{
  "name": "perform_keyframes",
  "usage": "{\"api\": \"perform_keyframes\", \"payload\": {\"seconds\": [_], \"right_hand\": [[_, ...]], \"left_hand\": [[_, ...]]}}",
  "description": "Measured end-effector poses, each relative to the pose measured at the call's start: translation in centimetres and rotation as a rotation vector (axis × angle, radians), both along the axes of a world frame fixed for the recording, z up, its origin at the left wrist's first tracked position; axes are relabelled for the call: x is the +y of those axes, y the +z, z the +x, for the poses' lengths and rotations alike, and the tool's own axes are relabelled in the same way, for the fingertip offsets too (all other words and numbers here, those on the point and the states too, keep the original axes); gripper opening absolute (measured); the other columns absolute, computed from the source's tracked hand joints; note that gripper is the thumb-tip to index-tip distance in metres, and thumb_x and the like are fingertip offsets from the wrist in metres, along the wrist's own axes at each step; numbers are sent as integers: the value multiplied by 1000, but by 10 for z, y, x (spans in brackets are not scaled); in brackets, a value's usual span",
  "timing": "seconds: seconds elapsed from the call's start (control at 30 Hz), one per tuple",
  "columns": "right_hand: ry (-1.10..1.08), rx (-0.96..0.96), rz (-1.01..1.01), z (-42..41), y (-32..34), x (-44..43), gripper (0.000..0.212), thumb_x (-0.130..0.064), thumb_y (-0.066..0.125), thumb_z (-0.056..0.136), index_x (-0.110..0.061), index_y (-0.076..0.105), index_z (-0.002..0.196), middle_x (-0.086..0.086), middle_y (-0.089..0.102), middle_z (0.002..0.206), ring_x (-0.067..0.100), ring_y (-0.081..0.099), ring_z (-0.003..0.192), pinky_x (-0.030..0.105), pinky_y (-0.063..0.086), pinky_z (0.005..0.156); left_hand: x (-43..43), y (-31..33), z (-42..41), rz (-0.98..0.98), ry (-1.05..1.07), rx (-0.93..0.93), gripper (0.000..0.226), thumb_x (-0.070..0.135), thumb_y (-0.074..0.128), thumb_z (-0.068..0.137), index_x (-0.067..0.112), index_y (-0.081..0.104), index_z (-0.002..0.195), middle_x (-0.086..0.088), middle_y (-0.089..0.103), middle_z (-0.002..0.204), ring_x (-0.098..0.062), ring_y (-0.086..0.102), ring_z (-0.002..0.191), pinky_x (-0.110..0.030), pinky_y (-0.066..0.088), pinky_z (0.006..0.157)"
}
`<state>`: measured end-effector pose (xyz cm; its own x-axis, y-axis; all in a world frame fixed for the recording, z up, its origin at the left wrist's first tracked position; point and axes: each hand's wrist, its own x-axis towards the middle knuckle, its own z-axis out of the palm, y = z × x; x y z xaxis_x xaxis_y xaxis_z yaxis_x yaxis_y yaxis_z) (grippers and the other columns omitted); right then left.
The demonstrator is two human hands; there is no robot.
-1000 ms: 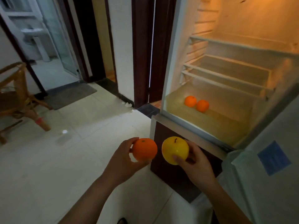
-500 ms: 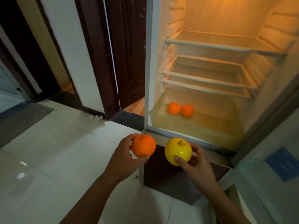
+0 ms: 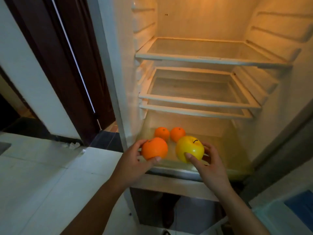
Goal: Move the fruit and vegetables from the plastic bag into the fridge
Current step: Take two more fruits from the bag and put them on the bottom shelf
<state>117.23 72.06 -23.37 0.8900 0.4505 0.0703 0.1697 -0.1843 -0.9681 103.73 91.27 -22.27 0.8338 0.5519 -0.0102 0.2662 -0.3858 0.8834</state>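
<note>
My left hand (image 3: 133,161) grips an orange (image 3: 154,150) at the front edge of the open fridge's bottom compartment (image 3: 225,150). Beside it, my right hand (image 3: 210,164) holds a yellow apple (image 3: 190,150) with a dark stem, thumb pressed on its front. Both fruits hover just above the compartment floor near its front lip. Two more oranges lie side by side further back on that floor, one on the left (image 3: 162,133) and one on the right (image 3: 177,134). The plastic bag is out of view.
Two bare glass shelves, an upper one (image 3: 211,57) and a middle one (image 3: 198,103), sit above the bottom compartment. The fridge door (image 3: 288,209) stands open at the lower right. A dark wooden door frame (image 3: 67,68) and white tiled floor (image 3: 42,175) are to the left.
I have come closer to the fridge. Both hands have carried the orange and the apple forward from in front of the fridge to the edge of its bottom compartment.
</note>
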Motion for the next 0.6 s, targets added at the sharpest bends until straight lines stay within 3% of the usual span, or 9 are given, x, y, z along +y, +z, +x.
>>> {"api": "perform_keyframes", "payload": {"seconds": [0.1, 0.2, 0.27, 0.37, 0.43, 0.5, 0.6], "right_hand": [[-46, -26, -24, 44, -7, 20, 50, -28, 78, 71, -32, 48, 111, -10, 57, 108, 2, 57, 91, 12, 48, 63], [-32, -31, -110, 79, -28, 42, 53, -24, 81, 68, -29, 47, 109, 1, 59, 113, 14, 60, 91, 33, 53, 76], [13, -13, -239, 96, -39, 56, 63, -29, 81, 68, -26, 45, 120, 4, 55, 121, 20, 58, 100, 40, 51, 86], [89, -34, -365, 109, -41, 75, 75, -31, 79, 69, -18, 41, 133, 0, 50, 116, 19, 53, 107, 34, 46, 92], [128, -92, -390, 114, -41, 83, 67, -32, 78, 68, -18, 49, 127, -4, 51, 108, 16, 52, 105, 26, 43, 86], [160, -119, -457, 117, -44, 87, 60, -30, 78, 68, -15, 54, 121, -1, 54, 106, 17, 53, 102, 21, 39, 79], [170, -88, -512, 119, -49, 86, 59, -35, 76, 64, -14, 56, 116, 9, 59, 115, 23, 55, 105, 22, 38, 76]], "left_hand": [[22, -5, 47, 70, -44, 33, 72, 42, 76, 71, 40, 36, 130, 15, 40, 126, -8, 44, 112, -28, 40, 84], [39, -25, 85, 179, -74, 68, 79, 33, 82, 65, 33, 38, 131, 10, 42, 125, -12, 45, 111, -28, 39, 83], [48, -41, 102, 242, -45, 111, 81, 31, 84, 59, 28, 42, 128, 12, 44, 116, -9, 46, 105, -26, 37, 80], [59, -62, 120, 288, -72, 207, 87, 40, 82, 50, 32, 43, 127, 12, 49, 118, -11, 52, 105, -30, 45, 82], [65, -71, 132, 293, -98, 256, 89, 36, 80, 51, 30, 41, 131, 4, 46, 126, -18, 52, 109, -34, 47, 89], [67, -78, 142, 250, -127, 261, 85, 30, 80, 56, 25, 41, 131, 1, 43, 125, -19, 50, 111, -29, 43, 90], [67, -92, 148, 215, -144, 261, 68, 43, 76, 57, 32, 50, 119, 9, 48, 112, -12, 54, 100, -26, 47, 82]]}}
